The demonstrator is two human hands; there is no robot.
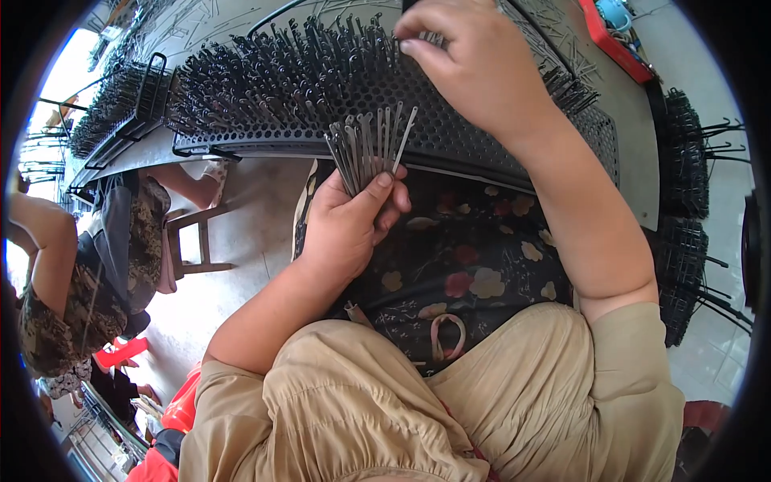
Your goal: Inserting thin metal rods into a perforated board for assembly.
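Note:
My left hand [341, 221] is closed around a fanned bundle of thin metal strips [363, 149], thumb pressed across their lower ends. The strips point upward and look flat, with small holes at some tips. Above and to the right, my right hand [482, 68] reaches over a black perforated rack [438, 132]. Its thumb and fingers are drawn together at the far part of the rack; what is between them is hidden. Many dark strips with looped ends [273, 76] stand crowded in the rack's holes, left of my right hand.
Loose strips [189, 20] lie scattered on the table behind the rack. A red tray [614, 44] holds a blue cup [614, 14]. Dark bundles [683, 153] hang at the right. Another person [112, 249] sits at the left near a wooden stool [197, 241].

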